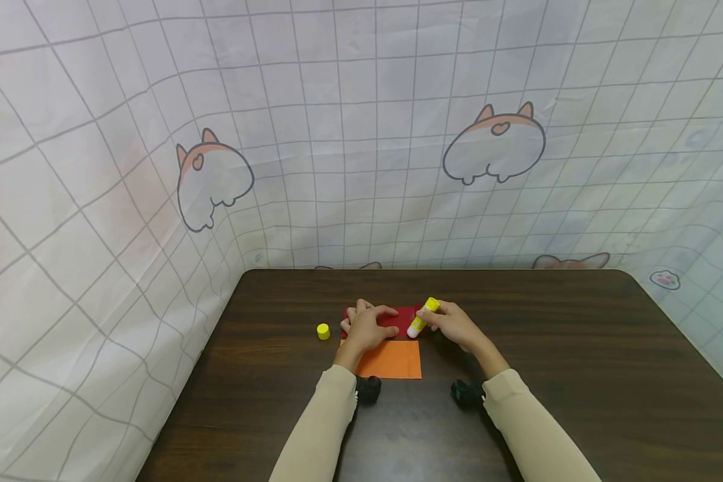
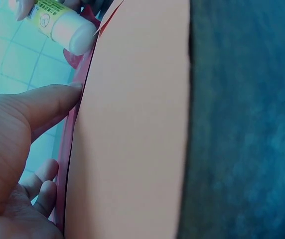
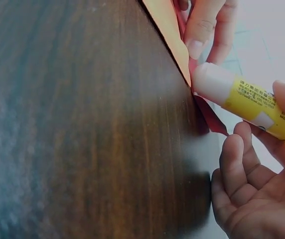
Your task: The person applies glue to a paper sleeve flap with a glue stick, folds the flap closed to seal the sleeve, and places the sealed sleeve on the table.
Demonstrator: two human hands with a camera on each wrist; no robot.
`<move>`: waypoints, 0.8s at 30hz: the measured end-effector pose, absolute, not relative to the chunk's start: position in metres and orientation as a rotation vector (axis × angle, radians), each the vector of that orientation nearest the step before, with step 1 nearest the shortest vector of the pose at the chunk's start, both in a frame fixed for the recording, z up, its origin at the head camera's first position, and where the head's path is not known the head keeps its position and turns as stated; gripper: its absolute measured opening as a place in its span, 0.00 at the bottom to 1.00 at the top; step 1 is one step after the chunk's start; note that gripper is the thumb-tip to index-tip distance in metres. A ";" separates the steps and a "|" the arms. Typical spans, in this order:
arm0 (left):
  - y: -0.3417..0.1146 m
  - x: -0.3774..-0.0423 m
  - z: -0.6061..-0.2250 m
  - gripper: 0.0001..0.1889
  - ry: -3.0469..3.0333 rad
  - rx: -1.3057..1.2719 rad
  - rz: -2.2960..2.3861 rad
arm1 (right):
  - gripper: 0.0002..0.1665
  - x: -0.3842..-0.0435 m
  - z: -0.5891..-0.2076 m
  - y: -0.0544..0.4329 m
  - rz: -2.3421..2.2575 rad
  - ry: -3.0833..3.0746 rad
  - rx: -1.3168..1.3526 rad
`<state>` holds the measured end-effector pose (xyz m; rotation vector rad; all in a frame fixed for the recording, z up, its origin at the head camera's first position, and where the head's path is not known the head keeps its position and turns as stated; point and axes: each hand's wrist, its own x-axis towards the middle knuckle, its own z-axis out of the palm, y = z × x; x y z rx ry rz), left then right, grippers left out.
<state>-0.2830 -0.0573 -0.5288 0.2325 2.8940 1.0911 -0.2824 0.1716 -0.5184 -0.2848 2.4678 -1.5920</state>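
Note:
A yellow and white glue stick (image 1: pixel 423 317) is held slantwise in my right hand (image 1: pixel 456 324), between thumb and fingers. Its white end points down onto a red sheet of paper (image 1: pixel 405 323). My left hand (image 1: pixel 369 327) rests on that red sheet with its fingers spread, pressing it against the table. In the left wrist view the left thumb (image 2: pixel 58 102) touches the sheet's near edge. Nearer to me lies an orange sheet of paper (image 1: pixel 391 361), partly behind the left wrist. In the right wrist view the glue stick (image 3: pixel 252 102) meets the paper close to the left fingertips.
A small yellow cap (image 1: pixel 323 331) stands on the dark wooden table (image 1: pixel 265 388), left of the papers. Behind the table hangs a white gridded curtain (image 1: pixel 349 167) with animal drawings. Black wrist cameras (image 1: pixel 369 389) sit at both cuffs.

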 end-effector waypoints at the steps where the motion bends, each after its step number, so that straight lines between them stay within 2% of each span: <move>1: -0.057 -0.283 -0.529 0.16 2.894 0.233 1.092 | 0.25 -0.283 -0.519 0.172 -1.595 2.468 -0.292; 24: -0.059 -0.290 -0.531 0.16 2.897 0.249 1.082 | 0.23 -0.288 -0.522 0.167 -1.673 2.478 -0.334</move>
